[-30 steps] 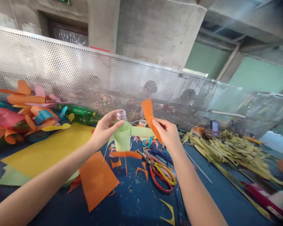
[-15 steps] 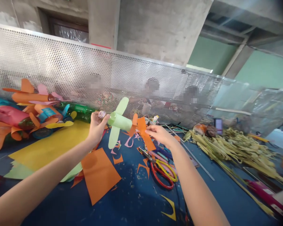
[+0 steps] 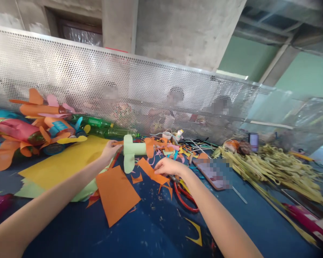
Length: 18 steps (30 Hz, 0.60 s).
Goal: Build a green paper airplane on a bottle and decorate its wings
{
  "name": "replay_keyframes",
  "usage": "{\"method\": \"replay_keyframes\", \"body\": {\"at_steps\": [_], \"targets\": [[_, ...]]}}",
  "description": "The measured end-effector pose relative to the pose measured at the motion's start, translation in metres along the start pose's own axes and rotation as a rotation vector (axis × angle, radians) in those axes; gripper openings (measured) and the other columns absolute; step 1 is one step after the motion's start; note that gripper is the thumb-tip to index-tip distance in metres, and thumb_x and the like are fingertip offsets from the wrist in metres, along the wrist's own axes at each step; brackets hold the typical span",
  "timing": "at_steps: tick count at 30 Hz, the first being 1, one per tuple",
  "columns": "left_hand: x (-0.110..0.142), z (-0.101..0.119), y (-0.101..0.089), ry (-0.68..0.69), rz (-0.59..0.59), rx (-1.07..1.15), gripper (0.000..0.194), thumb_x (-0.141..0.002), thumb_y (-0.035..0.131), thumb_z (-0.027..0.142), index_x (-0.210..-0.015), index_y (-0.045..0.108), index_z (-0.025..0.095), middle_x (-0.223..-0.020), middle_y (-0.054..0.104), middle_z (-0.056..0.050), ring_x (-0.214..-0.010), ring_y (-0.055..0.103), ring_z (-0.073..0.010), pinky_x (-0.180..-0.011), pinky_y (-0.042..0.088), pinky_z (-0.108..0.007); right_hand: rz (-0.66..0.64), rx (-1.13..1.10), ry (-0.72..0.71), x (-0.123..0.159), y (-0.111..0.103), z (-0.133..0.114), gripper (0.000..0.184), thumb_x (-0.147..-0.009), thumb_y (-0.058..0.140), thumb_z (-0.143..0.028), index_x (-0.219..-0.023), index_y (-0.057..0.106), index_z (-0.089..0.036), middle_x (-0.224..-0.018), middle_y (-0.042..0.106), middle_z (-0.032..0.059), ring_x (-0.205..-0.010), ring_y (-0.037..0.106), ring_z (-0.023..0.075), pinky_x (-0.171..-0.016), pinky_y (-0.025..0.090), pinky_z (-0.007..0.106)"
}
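Note:
My left hand [image 3: 109,152] is closed at the nose end of a toy airplane [image 3: 137,148], a bottle wrapped in light green paper with green wings and an orange tail. The fingertips are partly hidden, and the plane is low over the table, its tail pointing right. My right hand [image 3: 168,167] pinches an orange paper strip [image 3: 148,169] below and right of the tail. Red-handled scissors [image 3: 187,202] lie under my right forearm, which partly covers them and a yellow handle. A rectangular orange sheet [image 3: 118,197] rests on the table below the plane.
Finished bottle planes [image 3: 21,130] crowd the left, beside a yellow sheet [image 3: 61,163] and green bottles [image 3: 94,122]. Paper scraps, a phone [image 3: 212,173] and dried husk strips [image 3: 263,168] lie right. A perforated metal screen [image 3: 150,82] stands behind, with people beyond it.
The toy airplane has come down and turned, its wings now looking shorter. My right hand has moved down and left with the orange strip, apart from the tail. The phone has come into sight.

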State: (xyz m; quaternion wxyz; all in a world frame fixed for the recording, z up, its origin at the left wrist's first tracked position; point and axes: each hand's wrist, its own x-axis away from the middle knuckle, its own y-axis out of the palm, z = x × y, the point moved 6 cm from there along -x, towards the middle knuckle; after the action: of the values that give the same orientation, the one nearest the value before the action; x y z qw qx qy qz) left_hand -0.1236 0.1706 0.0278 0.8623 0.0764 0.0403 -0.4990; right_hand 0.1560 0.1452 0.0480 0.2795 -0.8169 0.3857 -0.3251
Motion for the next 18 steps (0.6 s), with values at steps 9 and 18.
{"method": "replay_keyframes", "body": {"at_steps": [9, 18], "targets": [[0.059, 0.056, 0.026, 0.525, -0.141, -0.536, 0.030, -0.074, 0.057, 0.020, -0.104, 0.056, 0.022, -0.114, 0.048, -0.008, -0.119, 0.039, -0.0270, -0.102, 0.030, -0.043, 0.123, 0.152, 0.016, 0.044, 0.019, 0.002, 0.023, -0.072, 0.066, -0.036, -0.085, 0.058, -0.018, -0.059, 0.067, 0.0012, -0.057, 0.063, 0.0168, -0.049, 0.041, 0.022], [0.235, 0.049, 0.078, 0.864, -0.990, -0.856, 0.038, -0.089, 0.045, 0.037, -0.121, 0.051, 0.017, -0.115, 0.057, -0.012, -0.112, 0.050, -0.0279, -0.096, 0.043, -0.043, 0.526, 0.498, -0.034, 0.074, -0.050, -0.008, 0.020, -0.085, 0.050, -0.029, -0.073, 0.062, -0.019, -0.065, 0.067, 0.0030, -0.060, 0.061, 0.0164, -0.056, 0.038, 0.025]]}}
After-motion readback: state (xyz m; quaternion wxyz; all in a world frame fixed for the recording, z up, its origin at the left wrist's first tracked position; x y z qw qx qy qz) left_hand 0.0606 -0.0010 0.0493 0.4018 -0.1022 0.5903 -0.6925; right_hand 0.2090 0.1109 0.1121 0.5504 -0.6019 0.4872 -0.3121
